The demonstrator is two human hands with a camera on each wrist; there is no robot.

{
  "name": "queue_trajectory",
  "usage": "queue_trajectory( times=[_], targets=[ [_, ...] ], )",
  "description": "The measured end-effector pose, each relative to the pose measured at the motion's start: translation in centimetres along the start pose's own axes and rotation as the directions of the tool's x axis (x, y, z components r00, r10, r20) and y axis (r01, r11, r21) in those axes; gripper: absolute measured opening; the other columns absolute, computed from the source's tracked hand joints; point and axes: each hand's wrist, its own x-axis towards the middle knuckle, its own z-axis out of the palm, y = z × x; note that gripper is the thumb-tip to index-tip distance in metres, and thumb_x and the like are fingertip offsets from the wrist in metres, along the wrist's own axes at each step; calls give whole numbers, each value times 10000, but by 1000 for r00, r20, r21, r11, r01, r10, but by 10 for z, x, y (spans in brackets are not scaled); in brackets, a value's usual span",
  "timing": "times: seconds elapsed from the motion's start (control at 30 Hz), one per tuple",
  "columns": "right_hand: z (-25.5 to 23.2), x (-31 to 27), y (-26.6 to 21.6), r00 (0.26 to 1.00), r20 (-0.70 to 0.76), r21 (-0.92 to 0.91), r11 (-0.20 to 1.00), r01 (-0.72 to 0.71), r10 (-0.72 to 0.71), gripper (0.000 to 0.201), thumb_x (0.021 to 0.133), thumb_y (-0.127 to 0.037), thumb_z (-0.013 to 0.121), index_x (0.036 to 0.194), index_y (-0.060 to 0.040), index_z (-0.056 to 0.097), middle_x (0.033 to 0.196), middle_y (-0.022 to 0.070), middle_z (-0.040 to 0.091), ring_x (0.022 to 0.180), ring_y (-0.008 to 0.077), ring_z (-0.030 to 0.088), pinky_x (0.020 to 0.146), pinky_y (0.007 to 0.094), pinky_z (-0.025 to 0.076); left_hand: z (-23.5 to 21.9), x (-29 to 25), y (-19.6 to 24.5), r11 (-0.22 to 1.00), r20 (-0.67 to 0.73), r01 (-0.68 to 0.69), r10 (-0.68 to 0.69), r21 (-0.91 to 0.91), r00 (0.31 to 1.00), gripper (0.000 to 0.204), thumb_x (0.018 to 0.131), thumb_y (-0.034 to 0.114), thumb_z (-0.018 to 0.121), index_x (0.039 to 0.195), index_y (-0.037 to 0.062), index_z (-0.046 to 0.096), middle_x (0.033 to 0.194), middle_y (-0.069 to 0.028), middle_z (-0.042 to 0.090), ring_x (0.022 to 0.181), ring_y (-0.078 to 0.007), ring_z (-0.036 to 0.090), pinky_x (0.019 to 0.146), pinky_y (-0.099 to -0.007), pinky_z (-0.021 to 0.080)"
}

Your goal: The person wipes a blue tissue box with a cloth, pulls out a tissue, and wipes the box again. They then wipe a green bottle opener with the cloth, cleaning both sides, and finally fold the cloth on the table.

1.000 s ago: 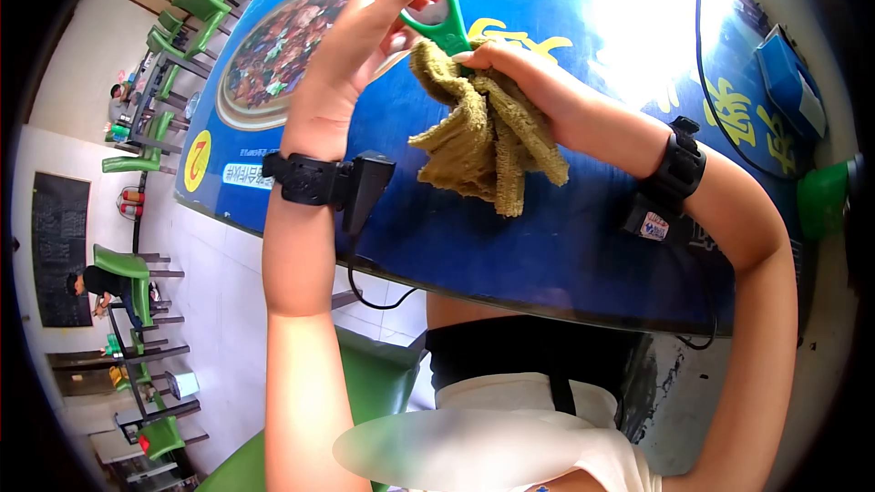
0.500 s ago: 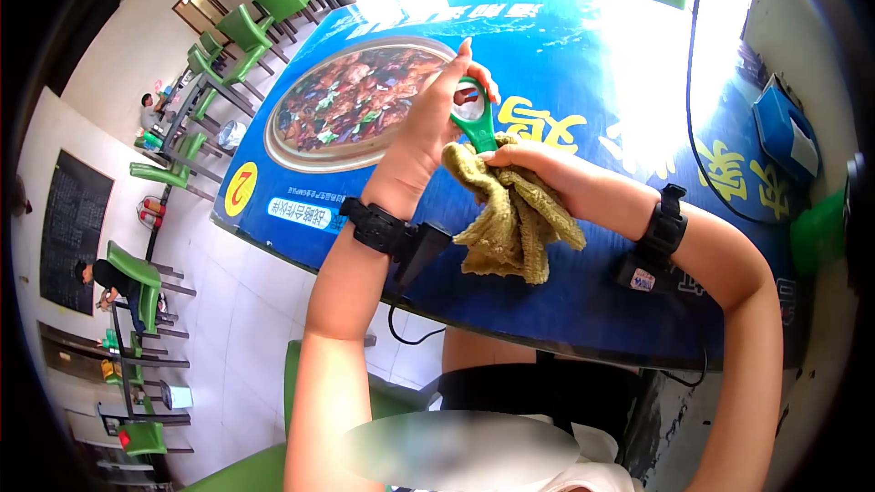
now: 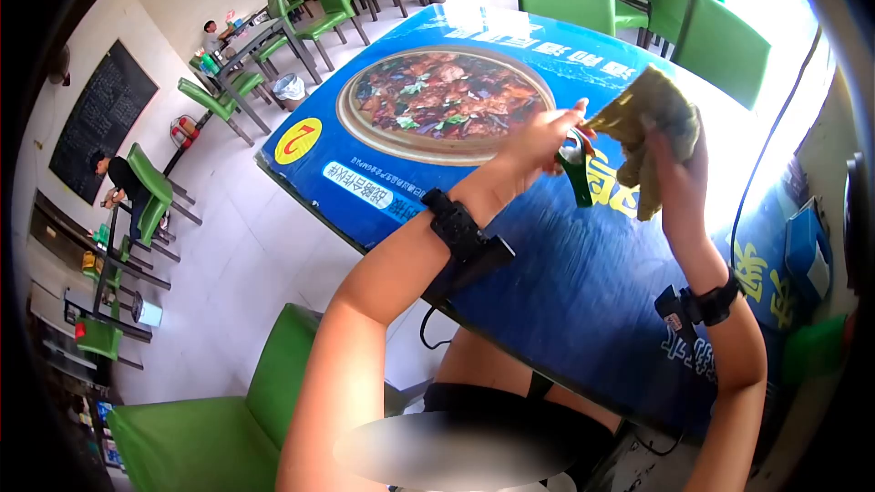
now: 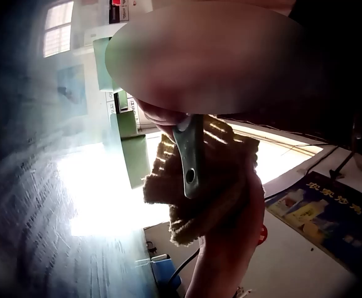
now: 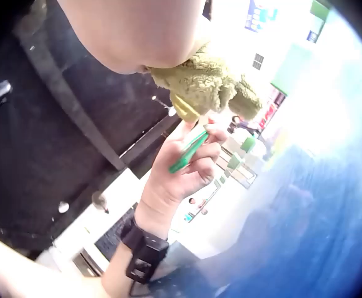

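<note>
My left hand (image 3: 538, 144) holds a green peeler (image 3: 578, 180) by its looped head. The handle, with a small hole near its end, points down over the table in the left wrist view. Just to the right, my right hand (image 3: 679, 169) grips a bunched olive-green cloth (image 3: 643, 114), raised above the table. In the right wrist view the cloth (image 5: 199, 81) hangs close over the left fingers and the peeler (image 5: 189, 153). Fingers hide most of the peeler's head.
Both hands are over a blue table (image 3: 510, 264) printed with a food picture. A blue box (image 3: 807, 251) stands at the right wall, near a dark cable (image 3: 775, 141). A green chair (image 3: 210, 419) is at the lower left. Several chairs and tables with people stand farther back.
The cloth has come away from the peeler's handle, lifted up and right by the right hand. The left hand still holds the peeler, now handle down. The head view has turned, showing more room.
</note>
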Motion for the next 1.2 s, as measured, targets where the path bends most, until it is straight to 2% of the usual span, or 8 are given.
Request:
queue_trajectory(
  times=[0.13,0.2,0.4,0.5,0.67,0.73,0.9,1.2],
  targets=[
    [17,-15,-9,802,525,-318,809,495,-285,612,693,-207,722,1213,-55,437,1344,203,307,1201,371,363,970,426,339,5,1,-31,951,204,-102,166,-292,965,321,914,377,434,1123,134,460,1013,-24,563,732,-98,573,506,-207,442],
    [18,-19,-19,740,651,-404,748,527,-170,679,737,-376,666,1291,-92,395,1403,193,230,1307,361,210,1033,479,227,-1,0,-44,733,268,-634,577,247,771,365,947,351,360,1248,145,379,1025,-23,535,835,-106,579,630,-236,501],
    [12,-16,-17,703,711,-287,899,332,-33,481,869,-246,478,1328,-136,385,1428,176,196,1325,356,180,1062,450,185,-4,9,-26,886,99,-82,143,-456,985,364,941,421,357,1051,101,493,889,-10,518,753,-87,493,638,-248,426],
    [16,-16,-23,716,693,-441,734,517,-88,574,811,-135,548,1350,-156,353,1427,172,205,1317,353,209,1053,442,221,5,-5,-1,939,-89,-235,219,-252,972,318,959,352,346,1057,94,504,1012,-24,527,886,-89,502,755,-257,425],
    [16,-20,10,872,463,-159,953,260,-160,766,737,-91,658,1383,-87,246,1416,215,212,1288,345,279,1028,375,294,14,-15,15,842,-265,-496,538,211,800,590,935,464,317,707,-7,590,707,-61,590,654,-119,534,614,-255,426],
    [18,-26,17,871,469,47,981,-190,146,680,806,-154,641,1359,-26,266,1278,152,428,1169,240,437,963,315,361,12,-16,13,884,-248,-449,468,131,848,599,935,478,298,701,5,582,687,-62,589,674,-137,564,663,-257,454],
    [16,-34,21,569,551,301,491,-818,611,385,883,-317,540,1150,-42,499,996,37,591,906,128,579,818,276,462,12,-11,17,914,-66,-403,405,50,912,559,923,474,362,701,5,569,675,-71,584,662,-131,572,629,-227,452],
    [14,-40,34,580,592,415,405,-815,560,391,866,-297,555,1164,-56,479,1061,62,570,968,165,565,857,331,452,3,4,-7,978,16,-205,204,32,979,402,919,375,453,839,6,589,779,-39,571,732,-82,525,700,-223,430]
  ],
)
